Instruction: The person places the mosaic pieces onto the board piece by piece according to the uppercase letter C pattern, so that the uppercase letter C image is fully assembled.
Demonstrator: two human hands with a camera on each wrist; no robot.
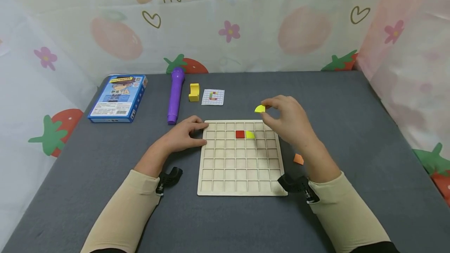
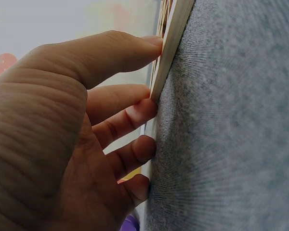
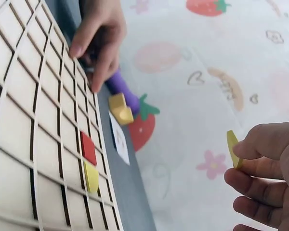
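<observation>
A wooden grid board (image 1: 240,175) lies on the grey table. A red square tile (image 1: 240,134) and a yellow tile (image 1: 250,134) sit side by side in its second row; the right wrist view also shows the red tile (image 3: 88,147) and yellow tile (image 3: 91,176). My right hand (image 1: 286,122) pinches a yellow quarter-round piece (image 1: 260,108) in the air above the board's far right corner; the same piece (image 3: 232,147) shows between thumb and forefinger. My left hand (image 1: 184,135) rests at the board's far left corner, fingertips (image 2: 143,109) pressed against the board edge (image 2: 169,45).
An orange piece (image 1: 298,159) lies on the table right of the board. Behind the board are a pattern card (image 1: 213,97), a yellow block (image 1: 193,92), a purple microphone-like toy (image 1: 175,95) and a blue box (image 1: 118,97). Printed cloth walls enclose the table.
</observation>
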